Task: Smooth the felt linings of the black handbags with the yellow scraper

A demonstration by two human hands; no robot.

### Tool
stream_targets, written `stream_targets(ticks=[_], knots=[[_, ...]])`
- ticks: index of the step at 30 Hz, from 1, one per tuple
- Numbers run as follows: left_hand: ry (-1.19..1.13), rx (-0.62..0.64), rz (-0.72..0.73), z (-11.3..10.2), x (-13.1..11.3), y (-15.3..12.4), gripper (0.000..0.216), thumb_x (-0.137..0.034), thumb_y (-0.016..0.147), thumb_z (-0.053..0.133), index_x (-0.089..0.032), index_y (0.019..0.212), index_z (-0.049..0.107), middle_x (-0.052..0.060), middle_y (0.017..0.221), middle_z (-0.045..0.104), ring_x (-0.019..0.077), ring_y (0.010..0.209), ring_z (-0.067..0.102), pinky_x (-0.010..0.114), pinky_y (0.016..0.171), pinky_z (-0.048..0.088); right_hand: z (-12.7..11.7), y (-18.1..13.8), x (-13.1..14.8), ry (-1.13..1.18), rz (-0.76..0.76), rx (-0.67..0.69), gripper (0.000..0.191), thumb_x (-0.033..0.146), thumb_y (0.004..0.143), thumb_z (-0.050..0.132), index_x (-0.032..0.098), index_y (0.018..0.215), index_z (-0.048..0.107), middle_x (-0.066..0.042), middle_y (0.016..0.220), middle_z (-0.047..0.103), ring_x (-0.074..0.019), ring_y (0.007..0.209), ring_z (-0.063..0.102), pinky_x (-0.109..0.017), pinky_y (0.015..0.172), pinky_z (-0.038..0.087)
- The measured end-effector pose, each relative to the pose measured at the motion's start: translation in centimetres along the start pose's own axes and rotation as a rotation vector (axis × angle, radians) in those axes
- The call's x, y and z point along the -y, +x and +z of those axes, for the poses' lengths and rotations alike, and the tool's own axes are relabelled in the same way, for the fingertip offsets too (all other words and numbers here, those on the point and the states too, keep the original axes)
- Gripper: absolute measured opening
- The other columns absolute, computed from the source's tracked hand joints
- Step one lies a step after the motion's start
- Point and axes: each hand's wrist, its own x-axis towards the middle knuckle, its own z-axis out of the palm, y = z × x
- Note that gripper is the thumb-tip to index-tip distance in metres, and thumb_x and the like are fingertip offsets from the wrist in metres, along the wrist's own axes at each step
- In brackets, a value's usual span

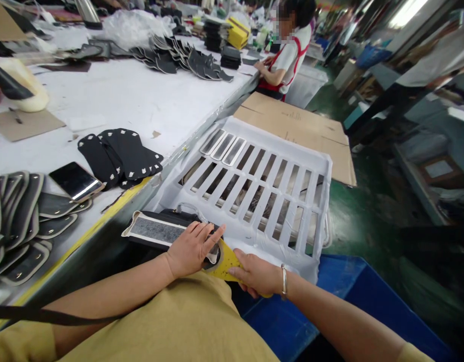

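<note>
1 grey, pale-edged strip [154,230] lies on a black support [175,217] beside the bench [114,95]. The left hand [192,249] rests on it, fingers extended and slightly spread; the right hand [256,271] has its fingers closed around a yellow tool [227,259]. The strip looks light, thin and pliable, best held by its edges; the tool appears stiff, best gripped where the palm encloses it.

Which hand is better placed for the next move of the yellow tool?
Probably the right hand: it holds the yellow tool. The left hand lies on the grey strip, so it seems better placed to steady that.
</note>
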Motion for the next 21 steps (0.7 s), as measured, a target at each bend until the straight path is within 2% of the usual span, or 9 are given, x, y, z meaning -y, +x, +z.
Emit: stream_targets(ticks=[6,12,21], knots=[[0.013,-0.015,0.008,0.2,0.1,-0.1,0.081,-0.019,0.073,0.05,-0.012,0.145,0.014,0.019,0.126,0.046,0.0321,0.115,0.043,0.048,0.099,0.027,-0.3,0.2,0.2,0.024,0.037,0.033,0.015,0.035,0.089,0.042,0.023,0.091,0.033,0.007,0.056,0.055,-0.0077,0.033,0.047,-0.017,0.031,0.035],[0.005,-0.024,0.008,0.4,0.2,-0.2,0.077,-0.016,0.075,0.046,-0.012,0.145,0.014,0.019,0.127,0.046,0.0316,0.117,0.042,0.049,0.1,0.027,-0.5,0.8,0.8,0.03,0.023,0.125,0.011,0.031,0.089,0.039,0.022,0.09,0.033,0.008,0.056,0.054,-0.0073,0.032,0.046,-0.018,0.029,0.037],[0.039,-0.046,0.036,0.6,0.5,-0.4,0.067,-0.017,0.084,0.039,-0.013,0.146,0.013,0.019,0.129,0.044,0.0316,0.12,0.04,0.049,0.101,0.027,1.8,1.0,-1.7,0.16,-0.09,-0.046,0.017,0.039,0.091,0.039,0.022,0.095,0.036,0.007,0.057,0.053,-0.0078,0.034,0.047,-0.017,0.028,0.032]])
